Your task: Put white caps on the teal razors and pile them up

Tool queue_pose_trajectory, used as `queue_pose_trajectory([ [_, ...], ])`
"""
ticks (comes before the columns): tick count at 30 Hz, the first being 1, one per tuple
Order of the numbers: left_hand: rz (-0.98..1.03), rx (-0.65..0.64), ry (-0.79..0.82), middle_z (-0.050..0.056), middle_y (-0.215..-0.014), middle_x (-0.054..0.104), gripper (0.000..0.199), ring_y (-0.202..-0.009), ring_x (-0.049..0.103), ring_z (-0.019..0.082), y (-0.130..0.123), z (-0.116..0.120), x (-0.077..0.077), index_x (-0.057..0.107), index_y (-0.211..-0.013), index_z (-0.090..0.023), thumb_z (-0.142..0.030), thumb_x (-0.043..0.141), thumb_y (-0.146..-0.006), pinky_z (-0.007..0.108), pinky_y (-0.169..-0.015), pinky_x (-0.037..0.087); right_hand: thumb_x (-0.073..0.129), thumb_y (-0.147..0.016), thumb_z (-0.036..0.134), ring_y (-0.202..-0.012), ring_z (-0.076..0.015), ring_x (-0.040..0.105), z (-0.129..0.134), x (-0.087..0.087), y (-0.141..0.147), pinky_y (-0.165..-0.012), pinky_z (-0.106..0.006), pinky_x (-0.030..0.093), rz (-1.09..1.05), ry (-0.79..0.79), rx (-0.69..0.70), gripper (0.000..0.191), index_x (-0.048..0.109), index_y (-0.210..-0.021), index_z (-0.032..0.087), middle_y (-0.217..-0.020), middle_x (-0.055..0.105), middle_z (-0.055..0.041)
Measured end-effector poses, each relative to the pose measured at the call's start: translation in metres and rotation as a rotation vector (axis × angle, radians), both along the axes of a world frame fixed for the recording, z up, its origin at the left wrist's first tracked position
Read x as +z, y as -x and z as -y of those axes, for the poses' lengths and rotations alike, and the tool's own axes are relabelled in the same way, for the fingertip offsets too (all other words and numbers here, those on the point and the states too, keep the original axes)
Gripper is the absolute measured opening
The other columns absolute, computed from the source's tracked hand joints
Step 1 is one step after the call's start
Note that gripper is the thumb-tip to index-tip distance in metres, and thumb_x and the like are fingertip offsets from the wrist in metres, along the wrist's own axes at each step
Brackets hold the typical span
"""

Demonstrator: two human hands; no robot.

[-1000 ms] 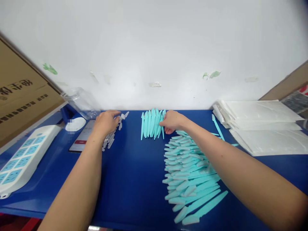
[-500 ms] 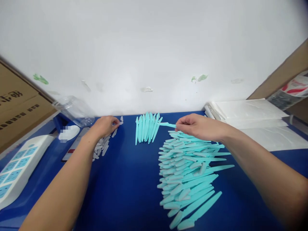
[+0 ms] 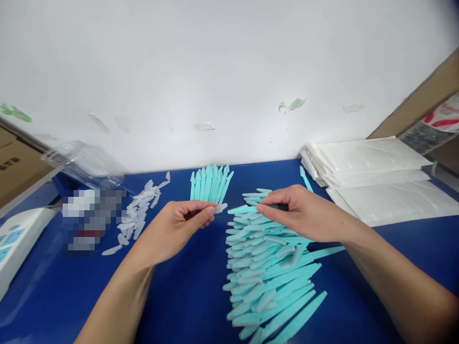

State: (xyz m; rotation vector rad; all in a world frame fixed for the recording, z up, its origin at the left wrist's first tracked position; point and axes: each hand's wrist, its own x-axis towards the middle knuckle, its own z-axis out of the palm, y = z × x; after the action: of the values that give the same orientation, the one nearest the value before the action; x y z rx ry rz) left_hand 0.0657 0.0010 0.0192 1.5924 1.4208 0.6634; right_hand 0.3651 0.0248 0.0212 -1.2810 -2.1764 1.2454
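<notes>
Between thumb and fingers of my left hand (image 3: 186, 224) is a small clear cap (image 3: 221, 208), pointing right. My right hand (image 3: 301, 212) pinches a turquoise stick (image 3: 241, 209), whose free end points left toward the cap; a small gap separates the two. Beneath my right hand lies a large pile of turquoise sticks (image 3: 261, 267) with pale covers on their left ends. A fanned row of turquoise sticks (image 3: 208, 184) lies behind my left fingertips. Loose clear caps (image 3: 138, 210) are scattered left of my left hand.
On the blue table (image 3: 186, 296), a clear jar (image 3: 89, 165) lies at the back left, near a white power strip (image 3: 25, 243) and a blurred-out object. Plastic sleeves (image 3: 373, 162) are stacked at the right. Cardboard boxes stand at both sides, against the white wall.
My left hand has moved right, away from the loose caps, with a cap in its fingers. My right hand has come slightly down with its stick. The view has shifted a little.
</notes>
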Motion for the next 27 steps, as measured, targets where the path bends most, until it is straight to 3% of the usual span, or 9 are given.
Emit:
queue_pose_trajectory([
  [5,0.038,-0.006,0.057,0.002,-0.085,0.08,0.035,-0.078,0.069,0.018,-0.001,0.004,-0.009,0.087,-0.104,-0.026,-0.057,0.075,-0.095,0.025,-0.074,0.057,0.053,-0.106,0.053,-0.062,-0.0145,0.021,0.0,-0.007,-0.002,-0.054,-0.032,0.02,0.032,0.07,0.005,0.05,0.036,-0.07,0.024,-0.069,0.026,0.0041],
  [11,0.116,-0.066,0.108,0.002,-0.091,0.082,0.031,-0.081,0.071,0.019,-0.011,0.008,-0.02,0.088,-0.108,-0.028,-0.054,0.074,-0.096,0.026,-0.077,0.059,0.054,-0.107,0.051,-0.063,-0.0144,0.029,0.003,-0.009,-0.001,-0.057,-0.032,0.027,0.04,0.065,0.019,0.048,0.041,-0.07,0.023,-0.069,0.035,0.0034],
  [18,0.061,0.013,0.116,0.003,-0.084,0.08,0.032,-0.08,0.072,0.018,-0.009,0.008,-0.011,0.087,-0.098,-0.024,-0.054,0.075,-0.095,0.023,-0.074,0.06,0.05,-0.109,0.052,-0.063,-0.0141,0.033,0.005,-0.007,-0.003,-0.056,-0.031,0.028,0.041,-0.024,0.016,0.051,0.041,-0.068,0.022,-0.067,0.037,0.0033],
  [27,0.091,-0.002,0.102,0.002,-0.086,0.082,0.029,-0.079,0.073,0.018,-0.014,0.01,-0.013,0.088,-0.106,-0.027,-0.051,0.077,-0.095,0.02,-0.071,0.059,0.05,-0.109,0.049,-0.063,-0.0138,0.033,0.006,-0.007,-0.004,-0.056,-0.031,0.029,0.065,-0.029,0.028,0.049,0.04,-0.069,0.022,-0.067,0.039,0.0041],
])
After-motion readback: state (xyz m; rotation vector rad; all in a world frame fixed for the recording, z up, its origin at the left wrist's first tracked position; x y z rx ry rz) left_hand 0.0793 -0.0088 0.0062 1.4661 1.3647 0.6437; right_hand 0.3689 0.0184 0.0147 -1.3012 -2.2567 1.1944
